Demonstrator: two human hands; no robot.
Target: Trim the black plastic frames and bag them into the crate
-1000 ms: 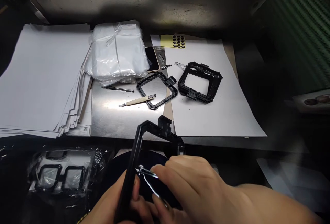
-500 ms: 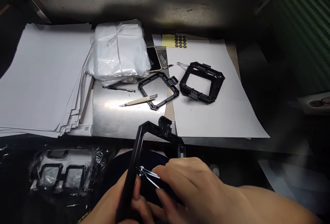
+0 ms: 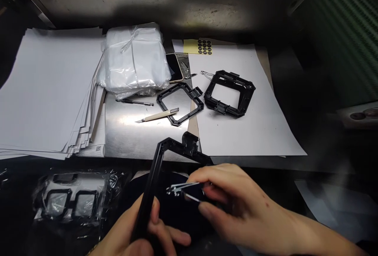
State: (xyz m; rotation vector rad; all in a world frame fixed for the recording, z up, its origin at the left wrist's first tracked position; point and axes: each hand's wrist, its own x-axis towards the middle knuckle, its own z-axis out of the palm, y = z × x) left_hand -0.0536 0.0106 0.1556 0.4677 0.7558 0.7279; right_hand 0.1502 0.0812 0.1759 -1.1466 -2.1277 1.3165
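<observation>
My left hand (image 3: 125,224) is closed round the left side of a black plastic frame (image 3: 151,181), which is tilted up before me with its hinge-like tab at the top. Just right of that side, my right hand (image 3: 242,209) pinches silver nail clippers (image 3: 184,186) between thumb and fingers. Their jaws point left and stand apart from the frame. Part of the frame's right side is hidden behind my right hand. On the bench beyond lies a second black frame (image 3: 163,91), a craft knife (image 3: 159,115) resting across it.
A thicker black frame assembly (image 3: 249,98) sits on white paper (image 3: 260,134). Further back are wrapped plastic bags (image 3: 134,59), a phone (image 3: 175,68) and a yellow sticker sheet (image 3: 191,46). Paper stacks (image 3: 50,91) fill the left. A pen (image 3: 134,102) lies nearby; bagged frames (image 3: 71,201) are lower left.
My right hand has moved right and slightly up with the nail clippers, away from the frame's left side. My left hand keeps the frame in nearly the same place.
</observation>
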